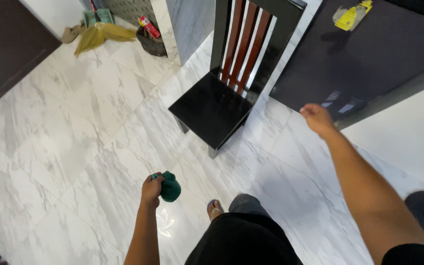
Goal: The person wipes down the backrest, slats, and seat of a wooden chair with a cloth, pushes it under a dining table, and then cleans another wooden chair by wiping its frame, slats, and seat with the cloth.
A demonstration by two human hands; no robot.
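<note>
My left hand (151, 189) hangs low over the white marble floor (74, 147), closed around a bunched dark green cloth (170, 188). My right hand (317, 119) is stretched forward with its fingers curled in and nothing in them, near the corner of a dark table (369, 54). A black chair (212, 110) with a red-brown slatted back stands straight ahead, between my two hands and beyond them. My foot in a sandal (214, 208) shows below.
At the far back a yellow broom (99, 35), a green dustpan (97, 16) and a dark bin (152, 43) lie next to a marble pillar (182, 24). A dark cabinet (6, 44) stands at left. A torn yellow sticker (352, 14) lies on the table.
</note>
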